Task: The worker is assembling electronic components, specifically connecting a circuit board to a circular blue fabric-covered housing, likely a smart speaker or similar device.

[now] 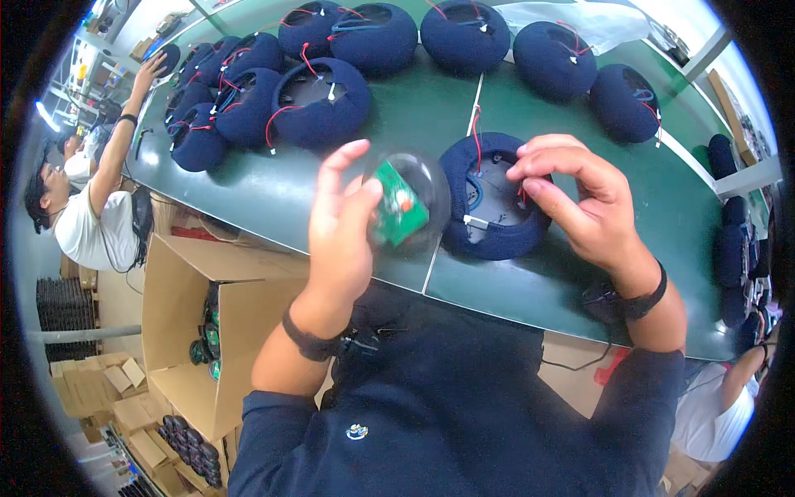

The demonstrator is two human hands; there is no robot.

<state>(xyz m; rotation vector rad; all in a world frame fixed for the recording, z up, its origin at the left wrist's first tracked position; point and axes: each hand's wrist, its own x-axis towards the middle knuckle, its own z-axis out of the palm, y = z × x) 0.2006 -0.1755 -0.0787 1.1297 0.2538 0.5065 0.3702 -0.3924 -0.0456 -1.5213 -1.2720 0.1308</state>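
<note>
My left hand point(341, 228) grips a round dark disc point(433, 184), blurred by motion, with a green circuit board point(402, 217) on its face. To its right, a round navy fabric-covered shell point(495, 245) lies on the green table, its hollow facing up. Inside the hollow show a blue cable point(474, 192) and a white connector point(475, 221). One red wire point(478, 142) sticks up past the shell's far rim. Over the hollow's right side, my right hand point(590, 195) pinches what looks like a red wire end point(522, 194), mostly hidden by the fingertips.
Several similar navy shells point(323, 120) with red wires stand along the table's far side. Left of me, an open cardboard box point(178, 319) holds discs with green boards. Co-workers point(98, 224) sit at left and right. A dark cable point(580, 364) hangs below the table's near edge.
</note>
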